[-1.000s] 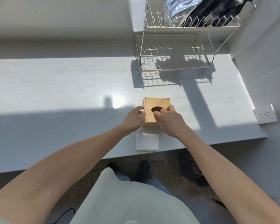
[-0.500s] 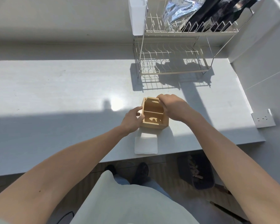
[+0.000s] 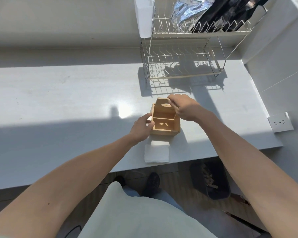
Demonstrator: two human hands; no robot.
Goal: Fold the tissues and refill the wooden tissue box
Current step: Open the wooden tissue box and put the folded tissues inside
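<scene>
— So, from the head camera, where is the wooden tissue box (image 3: 165, 125)?

— On the grey counter (image 3: 58, 100), close to its near edge, standing in sunlight. Its lid (image 3: 163, 104) is tipped up at the far side, so the inside lies open to view.

— And the hands?

— The left hand (image 3: 141, 127) is curled against the box's left wall, thumb and fingers closed on that edge. The right hand (image 3: 183, 107) is pinched shut on the raised lid's top edge, holding it tilted.

— The tissues?

— A flat white stack of folded tissues (image 3: 156, 153) lies on the counter just in front of the box, nearer the person, apart from both hands.

— Anything else there?

— A two-tier wire dish rack (image 3: 184, 66) stands well behind the box, with foil and a dark bag on its upper shelf. A wall socket (image 3: 280, 124) sits to the right, and a dark bin (image 3: 210, 181) stands on the floor below the counter.
</scene>
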